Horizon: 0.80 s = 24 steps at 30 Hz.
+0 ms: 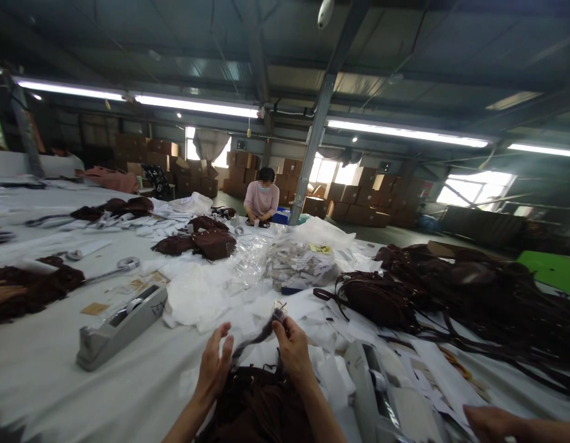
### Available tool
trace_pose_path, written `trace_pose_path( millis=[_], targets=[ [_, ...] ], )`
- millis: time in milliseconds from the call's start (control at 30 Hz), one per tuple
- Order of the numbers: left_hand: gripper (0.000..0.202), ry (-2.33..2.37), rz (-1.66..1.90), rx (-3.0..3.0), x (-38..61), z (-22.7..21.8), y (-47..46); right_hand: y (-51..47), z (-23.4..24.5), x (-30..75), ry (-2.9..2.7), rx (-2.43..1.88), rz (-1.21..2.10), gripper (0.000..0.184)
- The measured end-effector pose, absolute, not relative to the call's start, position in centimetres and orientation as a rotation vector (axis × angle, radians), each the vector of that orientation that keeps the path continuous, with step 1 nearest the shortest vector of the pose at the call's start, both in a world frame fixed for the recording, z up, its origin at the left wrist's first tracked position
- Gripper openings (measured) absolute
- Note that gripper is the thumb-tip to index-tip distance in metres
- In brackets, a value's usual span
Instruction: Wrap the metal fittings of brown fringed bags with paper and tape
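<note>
My right hand [292, 347] pinches a dark brown strap [257, 338] near its metal clasp [280, 306], lifted above a brown bag [257, 403] lying in front of me. My left hand [215, 366] is beside the strap lower down, its fingers loosely curled against it. Both forearms come up from the bottom edge over the white table [49, 375].
A grey tape dispenser [121, 326] sits to the left, a second one [375, 387] to the right. Brown bags and straps [474, 301] pile up on the right, with plastic bags of paper tags [301, 261] ahead. Another person's hand [490, 421] shows at bottom right; a seated person [261, 197] works far off.
</note>
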<state>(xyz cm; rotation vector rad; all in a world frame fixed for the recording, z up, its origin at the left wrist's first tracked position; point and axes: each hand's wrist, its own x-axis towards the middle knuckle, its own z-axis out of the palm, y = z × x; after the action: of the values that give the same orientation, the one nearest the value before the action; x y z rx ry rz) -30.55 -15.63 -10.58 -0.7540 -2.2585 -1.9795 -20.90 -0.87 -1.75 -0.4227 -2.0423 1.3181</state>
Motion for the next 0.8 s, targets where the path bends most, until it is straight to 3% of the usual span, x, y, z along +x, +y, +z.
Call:
trace_pose_path(
  millis=[100, 200, 300, 400, 567, 700, 800],
  targets=[
    [0.037, -2.183, -1.998, -1.389, -30.8, -5.1, -14.3, -1.7, -1.1, -20.7, -2.078, -0.385, 1.311, 0.032],
    [0.036, -2.216, -1.998, -1.527, -30.8, -2.0, -13.1, -1.4, -0.5, -20.3, -2.017, -0.422, 1.335, 0.035],
    [0.038, -2.236, -1.971, -1.422, -30.5, -1.4, -12.7, -0.3, -0.4, -19.6, -1.846, -0.539, 1.487, 0.055],
    [0.034, -2.192, -1.985, -1.592, -29.5, -1.4, -12.8, 0.5, -1.0, -19.3, -1.657, -0.564, 1.851, 0.076],
    [0.034, -2.289, -1.97, -1.561, -28.8, -1.4, -13.2, 0.8, -1.5, -19.4, -1.645, -0.498, 2.045, 0.05],
    [0.031, -2.373, -1.902, -1.476, -29.7, -2.0, -14.0, 1.3, -1.3, -18.9, -1.828, -0.485, 1.855, 0.032],
    [0.033, -2.385, -1.896, -1.464, -30.1, -2.6, -14.4, 1.3, -0.3, -18.0, -2.054, -0.436, 1.536, 0.017]
  ],
)
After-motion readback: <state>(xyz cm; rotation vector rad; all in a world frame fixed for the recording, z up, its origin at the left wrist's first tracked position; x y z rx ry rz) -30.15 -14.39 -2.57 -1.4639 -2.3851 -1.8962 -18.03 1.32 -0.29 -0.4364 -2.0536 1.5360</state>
